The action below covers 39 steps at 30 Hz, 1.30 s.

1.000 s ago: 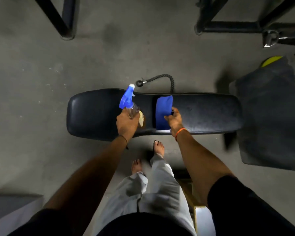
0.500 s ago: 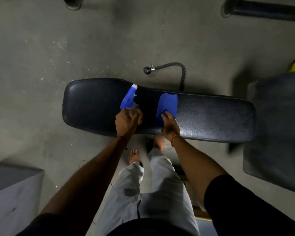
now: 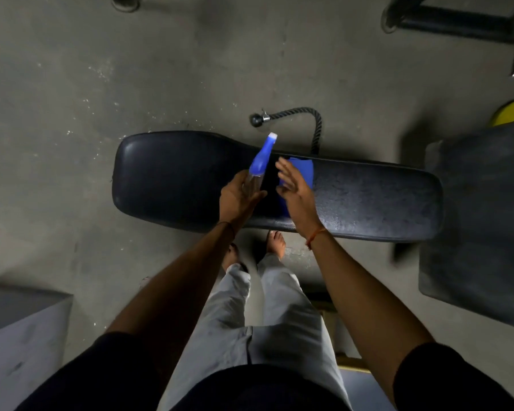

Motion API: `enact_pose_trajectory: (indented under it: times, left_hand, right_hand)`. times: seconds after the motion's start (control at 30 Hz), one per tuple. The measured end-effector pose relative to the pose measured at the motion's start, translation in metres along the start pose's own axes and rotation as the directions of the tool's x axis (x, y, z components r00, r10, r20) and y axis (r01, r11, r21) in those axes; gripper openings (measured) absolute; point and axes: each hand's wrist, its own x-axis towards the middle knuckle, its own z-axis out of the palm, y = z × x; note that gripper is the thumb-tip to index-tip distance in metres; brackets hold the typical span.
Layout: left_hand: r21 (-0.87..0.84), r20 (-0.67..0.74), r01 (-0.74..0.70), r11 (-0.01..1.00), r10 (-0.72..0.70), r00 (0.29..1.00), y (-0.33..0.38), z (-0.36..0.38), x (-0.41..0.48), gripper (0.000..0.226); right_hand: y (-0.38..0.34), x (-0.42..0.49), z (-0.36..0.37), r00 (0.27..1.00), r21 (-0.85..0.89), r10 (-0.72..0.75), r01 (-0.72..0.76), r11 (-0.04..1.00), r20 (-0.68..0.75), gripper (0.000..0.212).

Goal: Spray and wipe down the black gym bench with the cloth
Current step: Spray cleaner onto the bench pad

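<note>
So over on the far left a grey boxy block (image 3: pixel 18 330) is sitting on the bare concrete floor (image 3: pixel 57 114). Next along, the long black padded vinyl gym bench (image 3: pixel 172 176) is lying crosswise in front of the person, wider at its left end, narrower and a bit dusty-looking toward the right. The left hand (image 3: pixel 238 198) is gripping a clear plastic spray bottle with a blue trigger head (image 3: pixel 260 161), fingers curled tight around the body, nozzle tilting up and away over the middle of the bench. Just right of that the right hand (image 3: pixel 297 194) is hovering above the pad, fingers spread wide and holding nothing, a little blurry. Under and beyond it a folded blue cloth (image 3: pixel 304 172) is lying flat on the bench top, partly hidden by that hand. Behind the bench a black rope handle with a ball end (image 3: pixel 297 112) is curling on the floor. The person's bare feet and grey trousers are showing just this side of the bench. At the far right a big dark grey padded block (image 3: pixel 481 221) is sitting beside the bench's end, with something yellow (image 3: pixel 513 112) peeking out behind it.
</note>
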Motion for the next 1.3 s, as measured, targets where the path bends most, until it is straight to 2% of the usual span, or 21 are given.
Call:
enact_pose_trajectory:
  times: [0.1,0.2,0.27,0.37,0.47,0.6,0.73,0.83,0.97,1.07,1.2,1.3]
  left_hand:
    - [-0.04,0.058,-0.053,0.998,0.056,0.997,-0.008,0.004,0.003,0.068]
    - [-0.081,0.083,-0.076,0.994,0.083,0.993,-0.024,0.01,0.01,0.077]
    - [-0.033,0.118,-0.097,0.995,0.101,0.988,-0.016,0.002,0.005,0.081]
    - [0.039,0.201,-0.123,0.992,0.113,0.973,-0.015,-0.006,0.001,0.06]
    - [0.081,0.252,-0.154,0.985,0.129,0.959,-0.023,-0.015,0.001,0.051]
    - [0.227,0.258,-0.167,0.959,0.106,0.96,-0.048,-0.032,0.001,0.063]
    - [0.412,0.277,-0.129,0.902,0.011,0.961,-0.086,-0.045,0.016,0.072]
    - [0.552,0.275,-0.123,0.825,-0.041,0.961,-0.108,-0.051,0.028,0.082]
    - [0.681,0.249,-0.135,0.72,-0.055,0.967,-0.125,-0.055,0.044,0.091]
    - [0.68,0.249,-0.131,0.721,-0.059,0.967,-0.134,-0.054,0.059,0.102]
    - [0.661,0.271,-0.192,0.725,0.009,0.963,-0.134,-0.041,0.076,0.117]
    - [0.664,0.343,-0.288,0.691,0.061,0.937,-0.13,-0.024,0.088,0.125]
  right_hand:
    - [-0.023,-0.007,0.008,0.998,0.096,-0.056,0.053,0.994,0.03,0.066]
    - [-0.028,-0.008,0.013,0.998,0.089,-0.069,0.068,0.994,0.007,0.068]
    - [-0.03,-0.009,0.017,0.997,0.064,-0.069,0.071,0.995,-0.039,0.066]
    - [-0.034,-0.008,0.02,0.99,0.026,-0.085,0.088,0.996,-0.112,0.054]
    - [-0.04,-0.008,0.024,0.983,0.023,-0.119,0.124,0.992,-0.14,0.045]
    - [-0.04,-0.02,0.035,0.981,0.003,-0.143,0.144,0.99,-0.135,0.043]
    - [-0.036,-0.041,0.043,0.959,0.11,-0.135,0.166,0.98,-0.249,0.03]
    - [-0.023,-0.054,0.051,0.959,0.211,-0.065,0.127,0.969,-0.277,0.024]
    - [0.005,-0.07,0.066,0.959,0.156,0.04,0.005,0.988,-0.282,0.01]
    - [0.034,-0.078,0.073,0.948,0.128,0.159,-0.128,0.984,-0.275,0.023]
    - [0.065,-0.08,0.073,0.914,0.175,0.297,-0.256,0.951,-0.275,0.014]
    - [0.079,-0.083,0.07,0.917,0.14,0.294,-0.265,0.954,-0.271,0.02]
